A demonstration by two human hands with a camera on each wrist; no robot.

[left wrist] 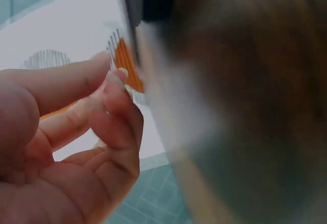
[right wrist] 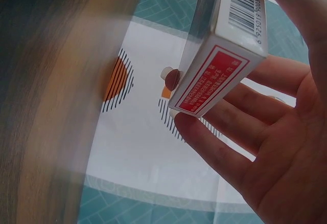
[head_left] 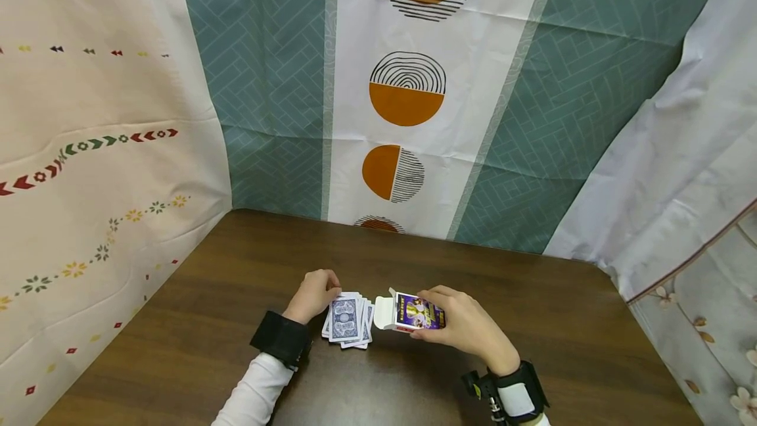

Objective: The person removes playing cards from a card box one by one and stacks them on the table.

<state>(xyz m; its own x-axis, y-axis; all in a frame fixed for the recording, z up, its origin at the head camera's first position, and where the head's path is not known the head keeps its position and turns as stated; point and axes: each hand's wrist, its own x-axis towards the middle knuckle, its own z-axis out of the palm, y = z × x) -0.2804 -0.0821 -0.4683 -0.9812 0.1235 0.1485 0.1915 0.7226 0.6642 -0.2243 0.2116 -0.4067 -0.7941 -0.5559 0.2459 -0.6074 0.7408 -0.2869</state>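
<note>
card box (head_left: 412,312) partly behind right grip (head_left: 466,322)

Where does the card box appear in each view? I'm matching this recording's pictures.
Head: the card box is below and slightly right of centre, in the right hand.
Left wrist: not in this picture.
Right wrist: the card box is above and right of centre, held in that hand.
Shared landmark: the teal-and-white backdrop with orange shapes, in all three views.

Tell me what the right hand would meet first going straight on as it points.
Leading with the card box it holds, the right hand would probably meet the pile of cards first, though the box's height is unclear.
</note>
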